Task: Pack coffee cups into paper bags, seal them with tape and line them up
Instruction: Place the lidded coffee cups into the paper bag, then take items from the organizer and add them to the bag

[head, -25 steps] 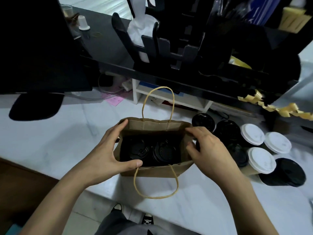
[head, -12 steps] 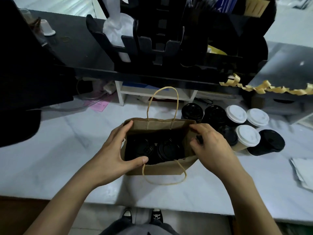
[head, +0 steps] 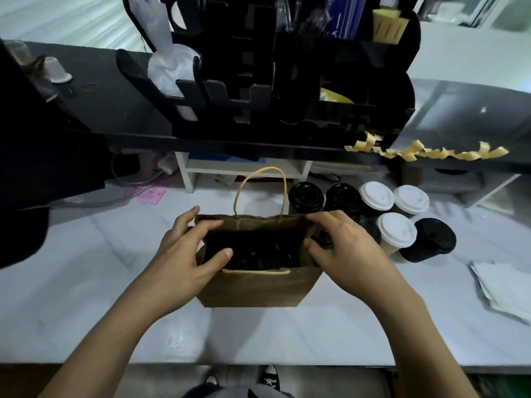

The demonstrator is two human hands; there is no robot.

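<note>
A brown paper bag (head: pixel 255 288) stands upright on the white marble counter (head: pixel 86 282), its mouth open. Inside it I see black-lidded coffee cups (head: pixel 258 258), dim in the shadow. My left hand (head: pixel 184 254) grips the bag's left rim, thumb on the near edge and fingers over the far corner. My right hand (head: pixel 342 248) pinches the right rim the same way. The far handle (head: pixel 260 191) stands up; the near handle (head: pixel 255 272) lies flat along the front rim. Right of the bag stand several loose cups, some with black lids (head: pixel 306 196), some with white lids (head: pixel 396 229).
A black organiser rack (head: pixel 258 90) sits on a dark shelf behind the bag. Yellow tape strips (head: pixel 425 152) hang from the shelf edge at right. A stack of white paper (head: pixel 505 288) lies at the right edge. A pink note (head: pixel 150 193) lies at back left.
The bag has been pulled nearer and upright. Its near handle, which hung down the front, now lies flat on the rim. Both hands have shifted to the bag's top corners.
</note>
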